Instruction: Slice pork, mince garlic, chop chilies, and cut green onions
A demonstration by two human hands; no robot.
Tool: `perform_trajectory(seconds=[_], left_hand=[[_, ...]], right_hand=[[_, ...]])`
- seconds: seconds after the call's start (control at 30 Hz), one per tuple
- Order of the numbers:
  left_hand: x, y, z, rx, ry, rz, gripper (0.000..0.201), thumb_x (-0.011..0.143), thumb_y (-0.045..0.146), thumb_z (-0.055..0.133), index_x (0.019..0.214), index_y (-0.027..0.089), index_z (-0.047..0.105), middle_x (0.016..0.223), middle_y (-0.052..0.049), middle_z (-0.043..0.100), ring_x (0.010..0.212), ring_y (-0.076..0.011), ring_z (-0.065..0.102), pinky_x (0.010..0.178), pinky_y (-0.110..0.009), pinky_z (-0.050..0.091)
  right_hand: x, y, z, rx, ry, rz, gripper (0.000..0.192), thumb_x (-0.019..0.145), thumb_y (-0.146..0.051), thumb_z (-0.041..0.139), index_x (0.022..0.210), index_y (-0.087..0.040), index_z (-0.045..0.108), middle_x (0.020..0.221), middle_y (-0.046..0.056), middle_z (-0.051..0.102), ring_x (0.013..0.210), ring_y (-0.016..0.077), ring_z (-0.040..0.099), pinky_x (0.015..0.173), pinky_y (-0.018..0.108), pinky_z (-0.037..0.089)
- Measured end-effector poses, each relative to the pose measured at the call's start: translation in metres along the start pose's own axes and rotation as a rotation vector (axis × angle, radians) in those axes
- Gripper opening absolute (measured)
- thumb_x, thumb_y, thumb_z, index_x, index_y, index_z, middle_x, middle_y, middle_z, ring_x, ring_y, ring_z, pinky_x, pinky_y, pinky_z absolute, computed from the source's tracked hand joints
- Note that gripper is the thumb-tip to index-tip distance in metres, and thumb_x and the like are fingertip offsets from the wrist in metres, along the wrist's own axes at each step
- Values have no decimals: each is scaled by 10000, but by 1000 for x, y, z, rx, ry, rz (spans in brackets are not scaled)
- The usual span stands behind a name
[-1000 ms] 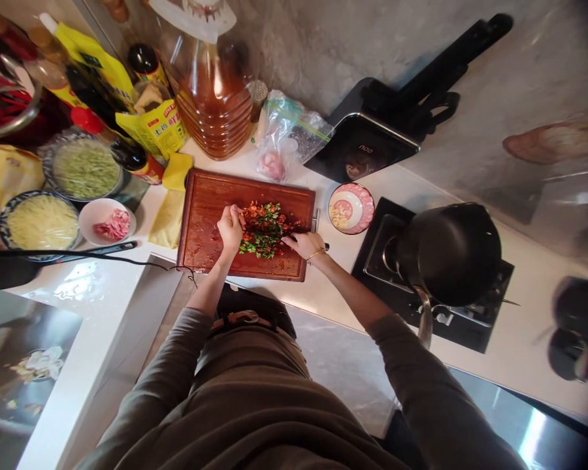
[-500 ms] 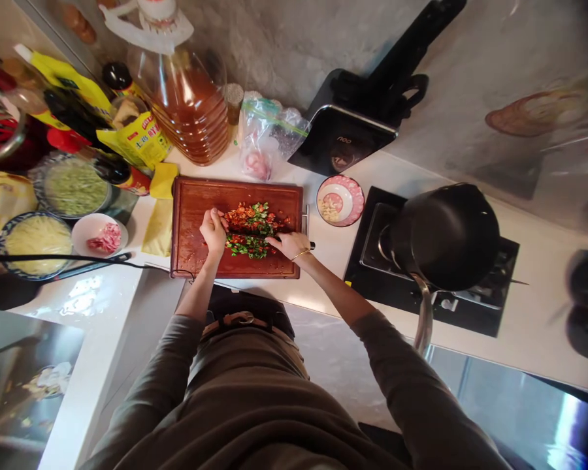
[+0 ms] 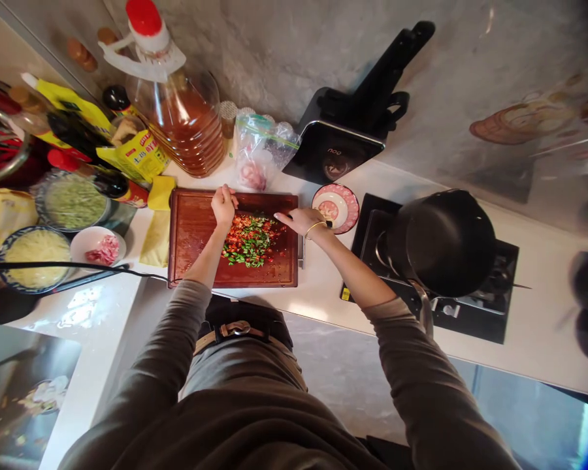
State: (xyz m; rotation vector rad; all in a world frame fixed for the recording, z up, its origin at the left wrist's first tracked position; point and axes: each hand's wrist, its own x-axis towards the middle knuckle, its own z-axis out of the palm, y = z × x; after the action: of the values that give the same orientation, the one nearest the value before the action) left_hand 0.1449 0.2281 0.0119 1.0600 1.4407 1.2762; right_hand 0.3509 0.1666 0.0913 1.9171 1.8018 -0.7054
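at mid-frame your left hand [image 3: 224, 205] rested curled on the cutting board's [image 3: 191, 241] far edge, your right hand [image 3: 301, 220] gripped what looked like a knife handle, and the chopped peppers [image 3: 249, 240] lay just below, between both.

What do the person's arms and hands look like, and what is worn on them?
Both arms wear long olive-brown sleeves of soft cloth, pushed up so the forearms are bare. The left hand is bare, with no ring or band that I can see. The right hand is bare too, with a thin gold-coloured bangle around its wrist.
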Motion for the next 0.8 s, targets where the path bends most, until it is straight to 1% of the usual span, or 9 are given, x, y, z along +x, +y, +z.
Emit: perform_trajectory(seconds=[0.1,0.17,0.23,0.37,0.5,0.6,0.67,0.73,0.8], left_hand=[[-6,-3,6,38,-20,-24,349,922,424,391,704,183,516,430,70,474,352,-54,434,406,-169,338],[-11,2,8,82,-56,-12,328,921,403,405,714,182,531,436,70,486,350,-52,437,413,-168,341],[-14,8,7,110,-78,2,321,914,405,426,713,181,538,431,71,483,343,-49,430,411,-169,334],[-12,16,-5,83,-82,32,362,907,463,416,707,183,526,423,69,461,335,-49,413,395,-173,319],[-9,8,-18,21,-87,9,384,907,493,392,704,188,506,415,68,441,331,-51,400,383,-173,310],[-14,-1,-20,12,-83,-30,377,906,490,397,700,191,501,425,68,439,336,-51,397,376,-173,305],[-20,-4,-19,44,-83,-24,364,904,486,406,718,192,514,436,70,448,345,-50,411,384,-169,313],[-23,-2,-17,85,-89,-14,355,899,484,419,726,191,521,441,72,459,352,-49,427,393,-166,324],[-23,3,-17,94,-107,-10,355,896,481,426,715,189,513,435,72,463,351,-49,430,395,-165,329]], right_hand=[[4,5,19,-7,4,15,813,831,-733,137,1008,-179,705,1002,145,704,955,250,643,753,294,429],[1,6,32,-3,29,30,773,865,-688,134,1030,-182,694,992,136,707,939,238,647,747,288,427],[-6,5,40,13,40,38,747,877,-669,143,1043,-188,690,984,125,710,932,231,649,746,285,426],[-19,-3,33,60,27,10,777,846,-713,135,1013,-216,708,963,110,715,927,235,648,758,298,428],[-24,-14,26,69,23,-9,837,817,-745,92,979,-217,720,935,117,718,895,235,654,730,294,433],[-23,-18,37,47,3,7,836,821,-740,106,972,-191,718,928,138,716,886,238,657,727,293,433],[-23,-18,49,37,25,22,795,842,-716,124,1033,-195,694,955,135,714,901,238,656,731,293,431],[-24,-18,58,35,51,35,754,860,-693,138,1076,-207,672,976,125,712,916,237,656,731,292,431],[-26,-18,58,42,58,42,748,861,-690,134,1055,-212,676,966,119,714,910,238,657,726,292,433]])
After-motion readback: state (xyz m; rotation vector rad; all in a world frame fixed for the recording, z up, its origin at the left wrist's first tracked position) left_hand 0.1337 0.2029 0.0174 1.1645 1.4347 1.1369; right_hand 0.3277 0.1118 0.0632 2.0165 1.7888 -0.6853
